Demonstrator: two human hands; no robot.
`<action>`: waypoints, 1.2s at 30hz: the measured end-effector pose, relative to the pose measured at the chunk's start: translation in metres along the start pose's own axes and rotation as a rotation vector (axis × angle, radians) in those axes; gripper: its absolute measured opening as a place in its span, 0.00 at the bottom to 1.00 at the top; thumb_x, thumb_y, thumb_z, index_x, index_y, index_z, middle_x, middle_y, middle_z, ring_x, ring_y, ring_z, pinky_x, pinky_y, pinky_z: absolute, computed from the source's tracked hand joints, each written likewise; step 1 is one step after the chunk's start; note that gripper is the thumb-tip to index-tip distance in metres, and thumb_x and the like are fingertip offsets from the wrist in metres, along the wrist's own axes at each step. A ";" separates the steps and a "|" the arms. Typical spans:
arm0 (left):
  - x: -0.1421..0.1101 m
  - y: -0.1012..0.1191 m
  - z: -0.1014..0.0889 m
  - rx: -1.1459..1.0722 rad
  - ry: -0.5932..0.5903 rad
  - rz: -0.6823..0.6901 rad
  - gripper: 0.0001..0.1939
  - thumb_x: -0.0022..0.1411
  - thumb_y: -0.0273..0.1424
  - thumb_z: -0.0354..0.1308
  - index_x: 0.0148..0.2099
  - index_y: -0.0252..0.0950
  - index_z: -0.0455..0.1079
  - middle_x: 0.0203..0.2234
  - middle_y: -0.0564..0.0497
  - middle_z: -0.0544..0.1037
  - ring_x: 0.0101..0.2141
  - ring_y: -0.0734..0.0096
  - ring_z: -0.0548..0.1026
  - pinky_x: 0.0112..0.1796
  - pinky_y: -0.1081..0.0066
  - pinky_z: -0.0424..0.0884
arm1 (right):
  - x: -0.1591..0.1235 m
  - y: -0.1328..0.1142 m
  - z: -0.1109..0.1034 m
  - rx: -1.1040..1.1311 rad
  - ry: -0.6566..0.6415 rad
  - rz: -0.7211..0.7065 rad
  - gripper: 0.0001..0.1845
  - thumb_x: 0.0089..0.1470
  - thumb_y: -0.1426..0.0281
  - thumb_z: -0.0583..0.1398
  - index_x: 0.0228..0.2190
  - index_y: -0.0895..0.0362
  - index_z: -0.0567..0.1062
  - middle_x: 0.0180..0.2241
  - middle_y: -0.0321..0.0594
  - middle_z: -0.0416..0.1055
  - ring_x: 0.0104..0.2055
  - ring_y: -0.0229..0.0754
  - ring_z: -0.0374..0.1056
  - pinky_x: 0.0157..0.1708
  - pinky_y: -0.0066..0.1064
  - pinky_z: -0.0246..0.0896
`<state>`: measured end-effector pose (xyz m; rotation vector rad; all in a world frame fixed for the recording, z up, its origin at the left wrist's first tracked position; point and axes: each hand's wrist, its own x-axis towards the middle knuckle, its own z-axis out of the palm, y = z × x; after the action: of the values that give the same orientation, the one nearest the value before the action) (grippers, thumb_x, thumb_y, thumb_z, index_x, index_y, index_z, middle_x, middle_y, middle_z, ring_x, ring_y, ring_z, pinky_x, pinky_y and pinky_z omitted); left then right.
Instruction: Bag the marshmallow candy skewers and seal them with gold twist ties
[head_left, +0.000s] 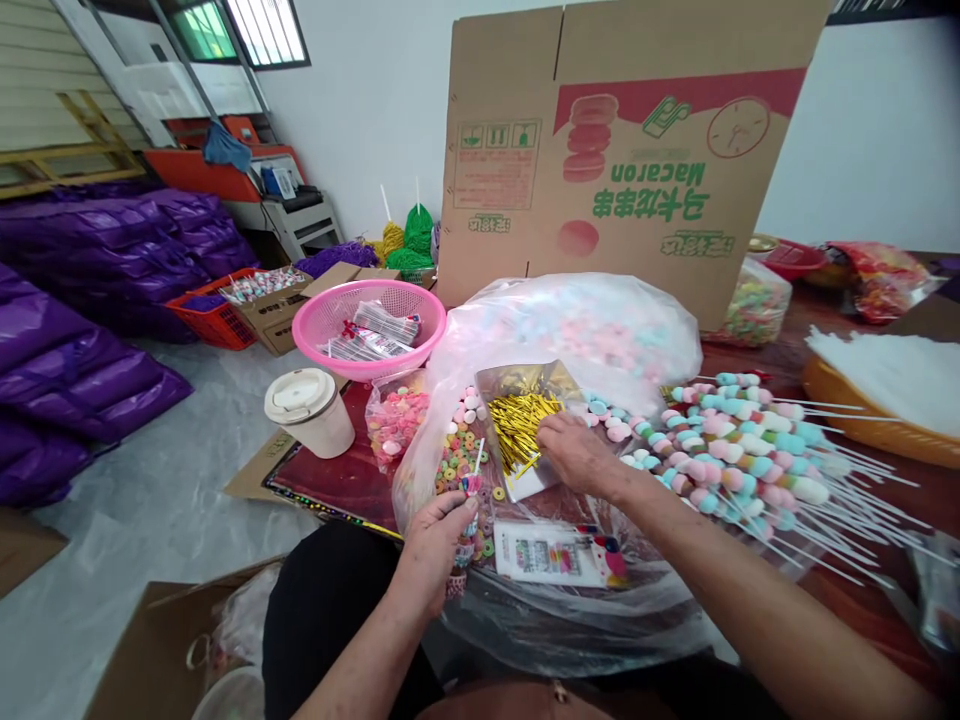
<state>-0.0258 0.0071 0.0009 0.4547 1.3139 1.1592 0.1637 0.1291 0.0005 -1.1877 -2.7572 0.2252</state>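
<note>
My left hand [435,550] is closed round a candy skewer in a printed clear wrapper [460,560]. The wrapper is gathered at its top, and a white stick [480,457] points up out of it. My right hand [576,452] rests at the right side of an open container [574,378] of gold twist ties [517,425]. Its fingers are curled together and the tips are hidden, so what they pinch cannot be made out. In front of the container lie flat printed wrappers [559,555]. Ring-shaped candies [457,460] lie behind my left hand.
Marshmallow skewers [739,450] are piled at the right, sticks outward. Behind the container sits a big clear bag of marshmallows [577,325], with a tall cardboard box [630,150] beyond. To the left stand a white lidded cup [309,410], a candy bag [396,420] and a pink basket [315,325].
</note>
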 end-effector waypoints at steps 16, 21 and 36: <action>-0.005 -0.006 0.044 0.199 -0.156 0.134 0.05 0.47 0.30 0.56 0.24 0.34 0.69 0.18 0.55 0.68 0.20 0.77 0.64 0.23 0.76 0.60 | -0.058 -0.078 -0.002 1.234 0.215 0.216 0.06 0.54 0.66 0.53 0.29 0.57 0.64 0.20 0.30 0.64 0.21 0.32 0.59 0.20 0.22 0.51; -0.012 -0.007 0.042 0.362 -0.326 0.231 0.07 0.51 0.29 0.52 0.23 0.34 0.67 0.19 0.56 0.66 0.24 0.75 0.62 0.26 0.75 0.60 | -0.061 -0.076 0.002 1.194 0.215 0.250 0.04 0.51 0.70 0.53 0.26 0.56 0.60 0.18 0.26 0.58 0.19 0.31 0.52 0.19 0.22 0.46; -0.029 0.003 0.045 -0.089 -0.368 -0.183 0.15 0.38 0.34 0.70 0.29 0.31 0.73 0.18 0.50 0.74 0.18 0.74 0.69 0.21 0.72 0.66 | -0.092 -0.077 -0.020 0.973 0.340 0.014 0.11 0.56 0.68 0.54 0.39 0.56 0.73 0.21 0.32 0.64 0.22 0.33 0.59 0.23 0.24 0.54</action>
<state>0.0183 -0.0017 0.0301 0.4473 0.9595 0.9257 0.1750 0.0115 0.0290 -0.8396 -1.9008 1.0857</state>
